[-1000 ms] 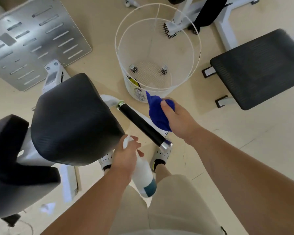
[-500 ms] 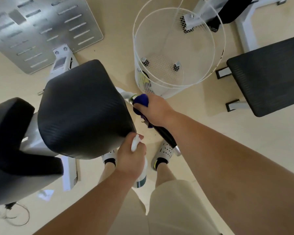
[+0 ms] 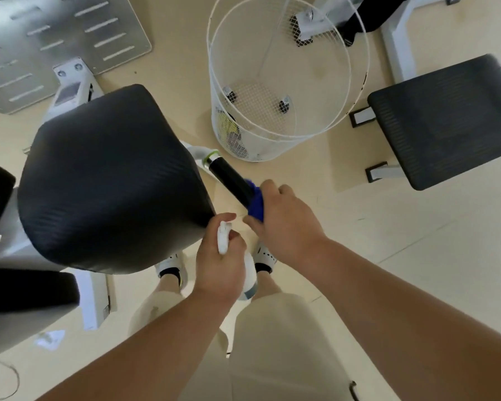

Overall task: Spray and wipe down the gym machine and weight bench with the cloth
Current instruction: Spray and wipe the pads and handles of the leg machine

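Observation:
A gym machine with a large black padded seat (image 3: 110, 180) fills the left half of the view. A black handle grip (image 3: 230, 178) sticks out from its right side. My right hand (image 3: 284, 221) holds a blue cloth (image 3: 256, 205) wrapped around the near end of that grip. My left hand (image 3: 219, 264) grips a white spray bottle (image 3: 250, 274) just below, nozzle up by the seat's corner. The weight bench's black pad (image 3: 446, 117) stands at the right.
A white wire basket (image 3: 275, 82) stands on the floor between the machine and the bench. A grey slotted footplate (image 3: 55, 39) lies at the top left. My shoes and legs are below the hands. White frame legs are at the top right.
My right hand brought the cloth onto the far end of the black grip, then slid it down toward the near end. The left hand with the bottle stayed close by.

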